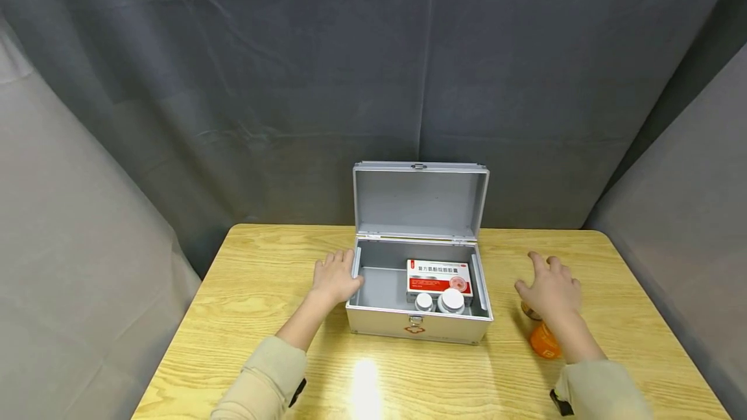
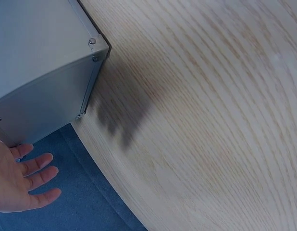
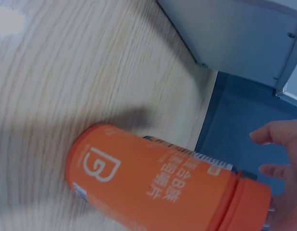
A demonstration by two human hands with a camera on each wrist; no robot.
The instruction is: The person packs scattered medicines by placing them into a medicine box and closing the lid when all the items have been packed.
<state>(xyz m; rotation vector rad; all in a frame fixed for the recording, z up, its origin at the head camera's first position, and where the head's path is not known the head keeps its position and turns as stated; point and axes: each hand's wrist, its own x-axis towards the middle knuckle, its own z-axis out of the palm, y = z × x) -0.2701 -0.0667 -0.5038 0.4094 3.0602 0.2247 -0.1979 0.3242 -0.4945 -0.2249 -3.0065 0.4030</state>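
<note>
Where the table (image 1: 262, 277) is viewed from the head, a metal case (image 1: 379, 325), lid raised, is placed at centre; a red-and-white carton (image 1: 438, 277) and two white-capped bottles (image 1: 452, 301) are contained at right; the left rim is touched by the left hand (image 1: 337, 277), fingers extended; an orange bottle (image 1: 545, 341), farther right, is overhung by the right hand (image 1: 551, 287), fingers spread. From the left wrist, loose fingers are shown beside the case. From the right wrist, the cap is neared by fingers; contact cannot be told

We see a bright head view with white glare on the tabletop (image 1: 420, 374) at 6 o'clock, and dimmer, bluish wrist views, the left with soft shadow (image 2: 120, 103) at 9 o'clock, the right with glare at 10.
</note>
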